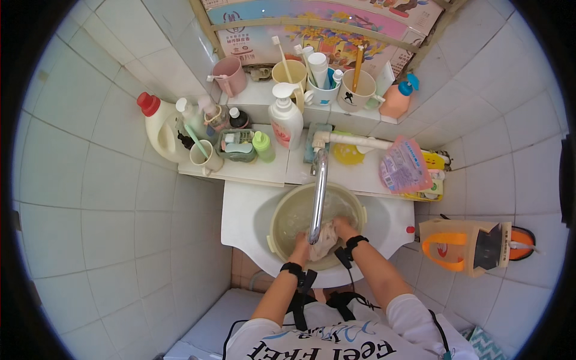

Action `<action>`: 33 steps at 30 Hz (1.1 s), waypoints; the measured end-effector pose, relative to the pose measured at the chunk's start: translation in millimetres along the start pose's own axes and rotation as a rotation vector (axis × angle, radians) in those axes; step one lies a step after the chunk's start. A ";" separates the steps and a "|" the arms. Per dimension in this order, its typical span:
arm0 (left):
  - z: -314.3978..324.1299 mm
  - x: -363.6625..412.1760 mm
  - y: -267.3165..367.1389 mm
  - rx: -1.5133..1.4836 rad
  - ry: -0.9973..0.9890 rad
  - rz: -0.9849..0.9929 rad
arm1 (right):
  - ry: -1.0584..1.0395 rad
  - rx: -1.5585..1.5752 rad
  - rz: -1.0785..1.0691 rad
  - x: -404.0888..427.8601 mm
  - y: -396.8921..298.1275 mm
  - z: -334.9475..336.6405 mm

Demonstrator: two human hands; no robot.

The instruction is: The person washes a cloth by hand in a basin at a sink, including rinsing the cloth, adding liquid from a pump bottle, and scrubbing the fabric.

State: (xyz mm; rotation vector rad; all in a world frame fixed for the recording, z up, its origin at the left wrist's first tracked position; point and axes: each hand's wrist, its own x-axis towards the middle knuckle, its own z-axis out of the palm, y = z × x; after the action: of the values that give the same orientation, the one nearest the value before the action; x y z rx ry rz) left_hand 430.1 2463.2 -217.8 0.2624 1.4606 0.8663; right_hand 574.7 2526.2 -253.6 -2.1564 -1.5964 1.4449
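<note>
A pale yellow-green plastic basin (275,213) with water in it sits in the white sink (238,225). Inside the basin a light beige cloth (323,243) lies between my two hands. My left hand (302,243) is at the cloth's left side, partly behind the chrome faucet spout (318,198). My right hand (343,226) touches the cloth's upper right part, close to the basin's right side. The fingers of both hands are largely hidden by the cloth, the water and the spout, so their grip is unclear.
Behind the sink, a ledge holds a white pump bottle (286,121), a red-capped jug (164,130), a soap basket (236,150), a yellow scrubber (348,154) and a pink refill pouch (403,166). Cups with toothbrushes stand higher. At right hangs a paper bag (463,247); tiled walls flank both sides.
</note>
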 end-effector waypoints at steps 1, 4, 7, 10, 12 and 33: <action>2.6 -4.8 4.9 0.126 0.062 0.110 | 0.096 0.053 0.067 9.8 4.5 8.4; -14.8 79.8 -77.2 0.316 0.090 0.108 | 0.362 0.198 0.227 19.3 -7.2 30.9; 6.9 57.8 -45.9 -0.072 0.218 -0.073 | 0.290 0.164 -0.080 -9.9 -37.1 18.2; 18.4 54.8 -37.0 -0.344 0.302 -0.081 | 0.208 0.068 -0.302 -51.0 -56.1 16.5; 24.7 45.3 -31.4 -0.291 0.225 -0.064 | 0.248 0.141 -0.378 -59.8 -53.9 24.1; -2.1 10.1 -17.1 -0.183 -0.101 0.109 | 0.029 0.001 -0.411 -31.5 -40.7 27.3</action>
State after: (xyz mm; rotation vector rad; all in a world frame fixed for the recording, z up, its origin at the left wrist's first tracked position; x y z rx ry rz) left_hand 432.9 2457.3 -236.8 0.2464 1.2730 1.0533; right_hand 526.7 2508.1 -226.1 -1.7003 -1.8824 1.2757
